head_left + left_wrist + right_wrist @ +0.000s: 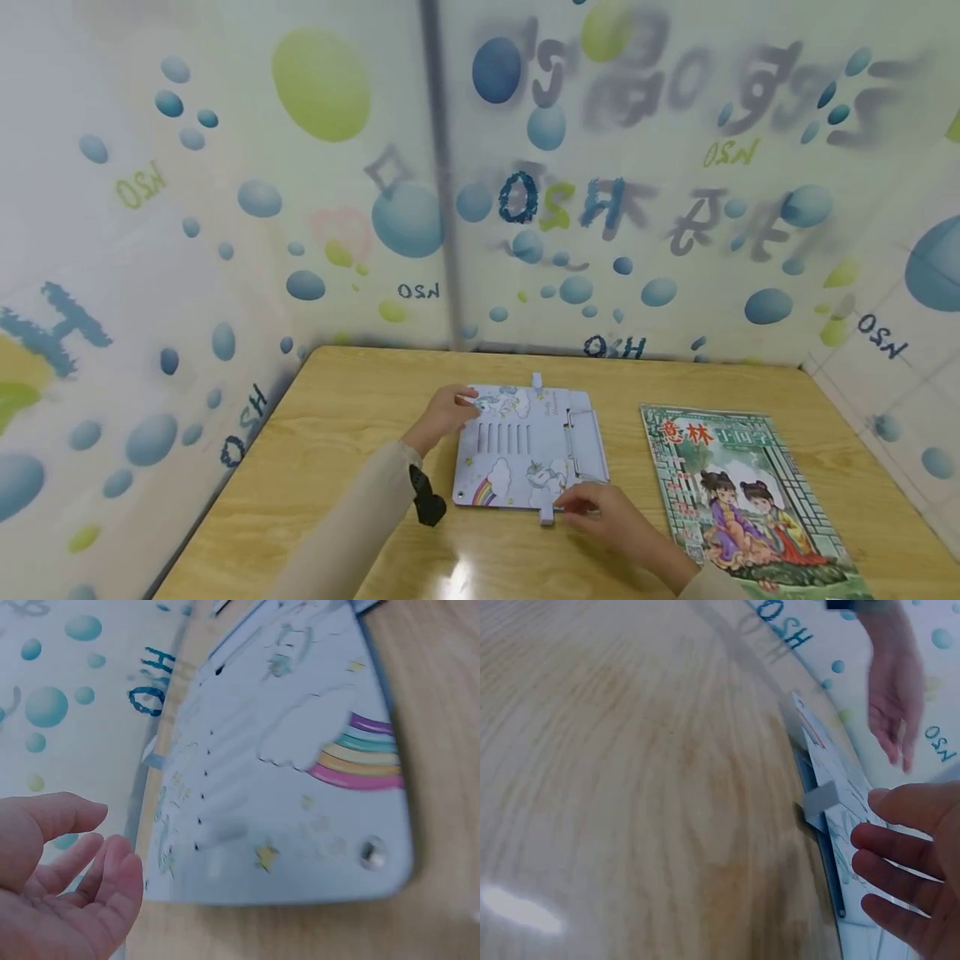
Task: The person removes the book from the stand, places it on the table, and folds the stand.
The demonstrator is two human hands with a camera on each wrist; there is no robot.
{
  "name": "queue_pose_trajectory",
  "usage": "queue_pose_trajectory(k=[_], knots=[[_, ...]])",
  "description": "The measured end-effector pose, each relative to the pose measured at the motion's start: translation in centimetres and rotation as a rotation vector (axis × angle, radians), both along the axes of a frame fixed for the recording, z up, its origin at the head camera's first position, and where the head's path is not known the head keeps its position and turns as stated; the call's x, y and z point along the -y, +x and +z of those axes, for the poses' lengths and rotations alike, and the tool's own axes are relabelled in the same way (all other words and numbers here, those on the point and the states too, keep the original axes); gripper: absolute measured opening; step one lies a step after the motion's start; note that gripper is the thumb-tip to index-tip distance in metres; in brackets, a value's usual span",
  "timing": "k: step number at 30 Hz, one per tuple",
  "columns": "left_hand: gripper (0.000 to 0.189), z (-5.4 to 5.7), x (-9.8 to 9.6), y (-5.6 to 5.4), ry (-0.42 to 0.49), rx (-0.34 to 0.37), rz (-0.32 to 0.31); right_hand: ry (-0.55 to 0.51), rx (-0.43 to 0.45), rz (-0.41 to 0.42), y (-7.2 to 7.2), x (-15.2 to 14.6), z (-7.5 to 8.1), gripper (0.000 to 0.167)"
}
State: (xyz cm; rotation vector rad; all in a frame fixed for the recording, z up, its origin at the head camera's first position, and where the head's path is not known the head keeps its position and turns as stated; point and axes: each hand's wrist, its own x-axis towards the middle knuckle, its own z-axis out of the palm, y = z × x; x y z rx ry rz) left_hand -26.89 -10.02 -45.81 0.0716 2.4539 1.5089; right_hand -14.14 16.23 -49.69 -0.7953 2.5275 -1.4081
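Observation:
A pale lilac folding book stand (510,446), printed with unicorns, a rainbow and stars, lies flat on the table. Small tabs stick out from its far edge and near edge (547,516), and wire page holders (577,446) lie along its right side. My left hand (447,414) hovers at the stand's far left corner, fingers loosely bent and thumb apart, with nothing in it, as the left wrist view (75,877) also shows. Beside the near tab is my right hand (603,517); its fingers are relaxed and spread in the right wrist view (915,855), holding nothing.
To the right of the stand lies a magazine (750,500) with two cartoon figures on its cover. The wooden table (337,467) meets walls (360,250) covered in bubble patterns at the back and sides. A black heart-shaped piece (429,500) hangs at the left cuff.

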Motion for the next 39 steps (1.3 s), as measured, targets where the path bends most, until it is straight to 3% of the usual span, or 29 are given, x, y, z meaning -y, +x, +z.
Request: queue_pose_trajectory(k=[6,14,24,27,32,39], knots=[[0.033,-0.6,-3.0,-2.6,0.060,0.003,-0.098,-0.033,-0.060,0.023,0.9,0.8,-1.0,0.010],[0.033,-1.5,-6.0,-4.5,0.078,0.041,-0.079,-0.130,-0.116,-0.054,1.1,2.0,-2.2,0.009],[0.042,-3.7,-9.5,-6.8,0.035,-0.006,-0.036,-0.183,0.048,-0.218,0.7,2.5,-3.8,0.012],[0.041,-4.0,-9.8,-6.9,0.000,-0.039,-0.041,-0.198,0.055,-0.224,0.7,2.6,-4.0,0.012],[0.035,-3.5,-10.1,-6.4,-0.053,-0.102,-0.039,-0.200,0.066,-0.228,0.7,2.8,-3.9,0.013],[0.033,-3.9,-10.6,-6.3,-0.017,-0.074,-0.005,-0.209,0.063,-0.270,0.8,2.7,-3.9,0.012]])
